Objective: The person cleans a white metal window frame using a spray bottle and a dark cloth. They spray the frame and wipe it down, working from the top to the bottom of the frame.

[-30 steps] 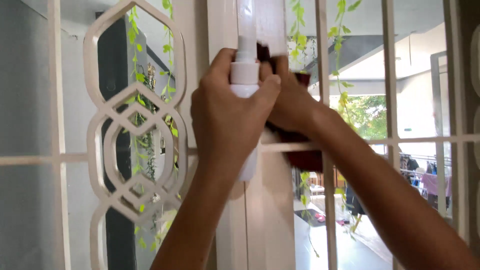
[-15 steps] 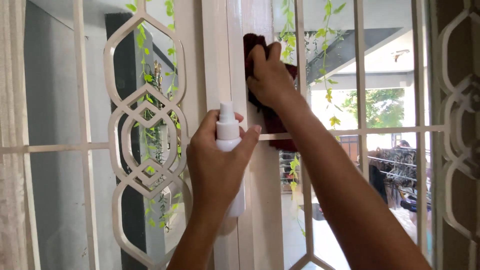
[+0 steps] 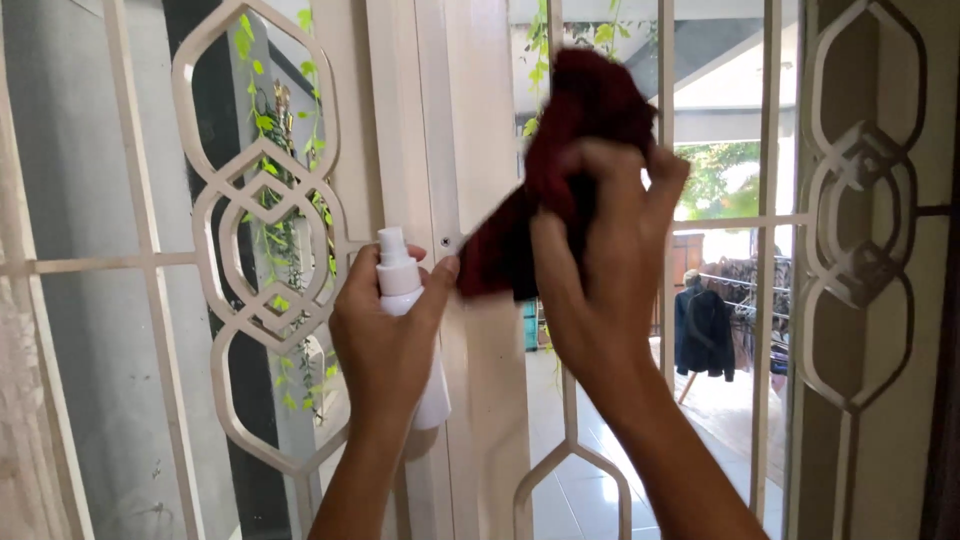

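My left hand (image 3: 385,335) grips a small white spray bottle (image 3: 403,300), held upright in front of the cream window frame post (image 3: 480,130). My right hand (image 3: 600,270) holds a dark red cloth (image 3: 565,160), lifted off the post and bunched in front of the glass pane. One corner of the cloth hangs down toward my left thumb. The bottle's lower part is hidden behind my palm.
Cream ornamental grilles (image 3: 265,240) cover the glass panes on both sides. Green hanging vines (image 3: 265,130) show behind the left pane. Through the right pane I see a tiled floor and dark clothes on a rack (image 3: 703,330).
My right hand has pulled the cloth away from the post and turned palm toward me. The left hand with the bottle has dropped slightly and shifted left.
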